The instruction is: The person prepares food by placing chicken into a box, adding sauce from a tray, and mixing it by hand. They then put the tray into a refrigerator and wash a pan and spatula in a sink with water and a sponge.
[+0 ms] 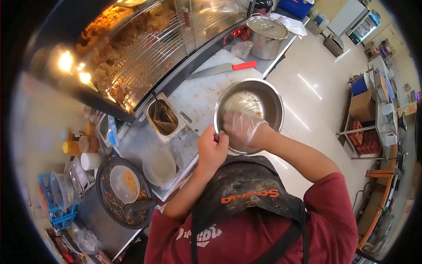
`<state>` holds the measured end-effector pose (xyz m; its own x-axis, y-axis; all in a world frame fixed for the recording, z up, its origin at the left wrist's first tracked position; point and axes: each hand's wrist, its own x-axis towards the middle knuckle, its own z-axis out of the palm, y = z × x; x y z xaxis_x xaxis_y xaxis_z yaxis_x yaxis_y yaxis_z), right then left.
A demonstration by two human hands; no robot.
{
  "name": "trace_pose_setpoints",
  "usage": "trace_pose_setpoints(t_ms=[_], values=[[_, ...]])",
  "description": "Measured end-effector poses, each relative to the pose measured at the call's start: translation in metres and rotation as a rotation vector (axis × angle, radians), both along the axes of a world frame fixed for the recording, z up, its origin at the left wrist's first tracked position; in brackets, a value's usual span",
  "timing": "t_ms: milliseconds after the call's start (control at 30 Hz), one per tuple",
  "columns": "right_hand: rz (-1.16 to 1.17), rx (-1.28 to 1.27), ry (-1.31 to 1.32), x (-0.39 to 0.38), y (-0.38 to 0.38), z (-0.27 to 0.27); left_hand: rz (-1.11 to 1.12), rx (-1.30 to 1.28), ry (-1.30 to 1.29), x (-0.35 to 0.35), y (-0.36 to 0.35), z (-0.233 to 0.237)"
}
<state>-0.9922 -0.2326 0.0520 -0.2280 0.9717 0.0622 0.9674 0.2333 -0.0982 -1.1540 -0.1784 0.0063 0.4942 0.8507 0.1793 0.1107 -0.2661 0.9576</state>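
My left hand (212,149) is bare and closed on the near left rim of a large steel bowl (274,103). Inside the bowl is my right hand (241,125), in a clear plastic glove; its fingers are smeared by motion, and whether they hold anything cannot be made out. Greenish-yellow bits and a wet sheen show on the bowl's inner wall. Beyond the bowl, a knife (220,69) with a red handle lies on a white cutting board (198,94). Left of the bowl stands a steel container (164,117) with dark contents and a utensil.
A lidded steel pot (267,37) stands at the counter's far end. A heated glass case (145,48) with fried food runs along the left. Nearer are a translucent round tub (159,166) and a black pan (107,193) holding crumbs. Shelves (367,119) stand across the floor.
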Motion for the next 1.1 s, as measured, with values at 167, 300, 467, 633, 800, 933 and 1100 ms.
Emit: trace_pose_setpoints(t_ms=[167,300,467,633,800,933,1100], values=[[-0.132,-0.352,-0.117,0.048,0.015,0.002,0.028,-0.048,-0.008,0.007,0.023,-0.001],[-0.201,0.090,-0.157,0.062,0.040,-0.012,0.064,-0.023,-0.068,0.022,0.028,-0.006],[0.296,-0.119,-0.222,0.072,0.053,-0.048,0.171,-0.005,-0.019,0.028,0.034,-0.010],[0.118,0.086,-0.179,0.113,0.078,-0.015,0.278,0.007,0.026,0.050,0.026,-0.007],[0.120,-0.486,0.144,0.148,0.075,-0.072,0.442,0.039,0.090,0.087,0.018,-0.015],[0.181,-0.454,0.148,0.166,0.083,-0.068,0.524,-0.050,0.117,0.117,0.013,-0.021],[0.314,-0.277,0.038,0.185,0.110,-0.052,0.581,-0.058,0.151,0.137,0.020,-0.042]])
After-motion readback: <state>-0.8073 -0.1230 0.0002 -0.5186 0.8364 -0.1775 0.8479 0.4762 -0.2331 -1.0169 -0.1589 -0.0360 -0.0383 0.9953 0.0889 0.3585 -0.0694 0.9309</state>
